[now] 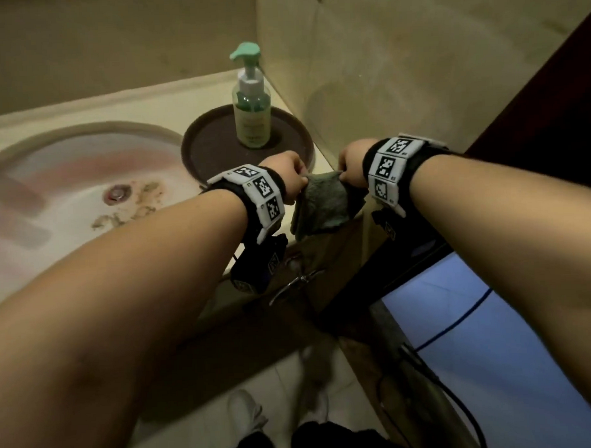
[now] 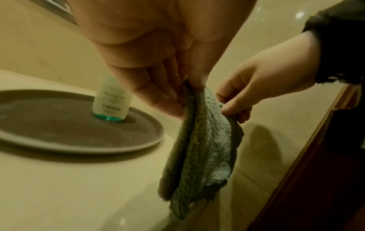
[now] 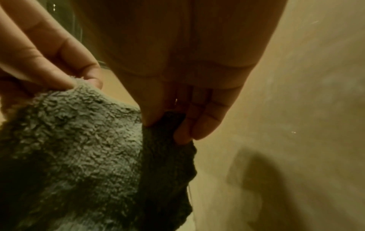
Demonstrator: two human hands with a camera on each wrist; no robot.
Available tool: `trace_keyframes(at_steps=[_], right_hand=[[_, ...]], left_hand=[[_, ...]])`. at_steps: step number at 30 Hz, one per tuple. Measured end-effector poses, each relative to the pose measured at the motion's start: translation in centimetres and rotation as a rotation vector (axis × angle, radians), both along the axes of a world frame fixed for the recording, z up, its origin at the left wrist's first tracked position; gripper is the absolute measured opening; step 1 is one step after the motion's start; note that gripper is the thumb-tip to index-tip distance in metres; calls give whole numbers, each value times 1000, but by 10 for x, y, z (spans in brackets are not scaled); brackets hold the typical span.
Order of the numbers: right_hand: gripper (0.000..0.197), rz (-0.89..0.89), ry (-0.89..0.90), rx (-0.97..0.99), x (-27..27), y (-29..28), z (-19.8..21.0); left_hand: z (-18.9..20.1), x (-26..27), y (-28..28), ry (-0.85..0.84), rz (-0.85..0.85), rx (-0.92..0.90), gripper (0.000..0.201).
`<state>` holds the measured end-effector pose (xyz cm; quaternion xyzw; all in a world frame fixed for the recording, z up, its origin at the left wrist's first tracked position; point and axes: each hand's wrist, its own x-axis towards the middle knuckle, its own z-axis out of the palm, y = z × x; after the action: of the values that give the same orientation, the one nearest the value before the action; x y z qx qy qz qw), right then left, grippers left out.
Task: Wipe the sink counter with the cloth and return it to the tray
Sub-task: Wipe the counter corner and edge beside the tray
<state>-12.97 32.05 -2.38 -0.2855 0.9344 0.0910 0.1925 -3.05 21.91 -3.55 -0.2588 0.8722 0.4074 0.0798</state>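
Your left hand [image 1: 291, 177] and right hand [image 1: 350, 165] each pinching a top corner of the cloth [image 1: 323, 202], hanging beside the tray [image 1: 197, 150]

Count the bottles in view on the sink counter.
1: a pump bottle standing upright on the round tray beside the sink. No other shows, though the arms cover part of the counter.

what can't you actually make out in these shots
- Bottle pump: left wrist view, hidden behind the left hand.
- Bottle label text: head view, too small.
- Cloth lower part: right wrist view, cut off by the bottom edge.
- Tray near rim: head view, covered by the left wrist.
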Motion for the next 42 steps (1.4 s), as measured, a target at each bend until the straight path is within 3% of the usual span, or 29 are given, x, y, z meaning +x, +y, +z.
trace_keyframes(at_steps=[2,4,7,9,13,17,20,24,30,42], right_hand=[[32,27,-24,26,-5,-2,-18],[31,14,-22,-53,-6,-5,-32],[50,16,-50,-237,3,-1,-57],[64,77,-105,-292,12,6,-79],[69,253,-131,-208,23,5,-107],[66,280,-142,-70,24,-1,-124],[65,279,-136,-53,23,1,-132],[64,181,-109,-88,11,9,-136],[64,84,-100,-124,-5,5,-137],[66,70,-45,-167,-15,-16,-142]], left_hand=[[-22,-2,1,-14,65,47,25],[-44,-4,-1,-29,153,75,27],[-62,-4,-5,-59,261,39,3],[-74,-8,-9,-101,272,-38,33],[-82,-3,-8,-147,225,-236,54],[-91,13,-5,-309,93,-405,80],[-96,19,-3,-421,26,-413,101],[-100,14,4,-558,-53,-430,112],[-121,12,7,-580,-42,-487,114],[-123,14,9,-556,-47,-489,114]])
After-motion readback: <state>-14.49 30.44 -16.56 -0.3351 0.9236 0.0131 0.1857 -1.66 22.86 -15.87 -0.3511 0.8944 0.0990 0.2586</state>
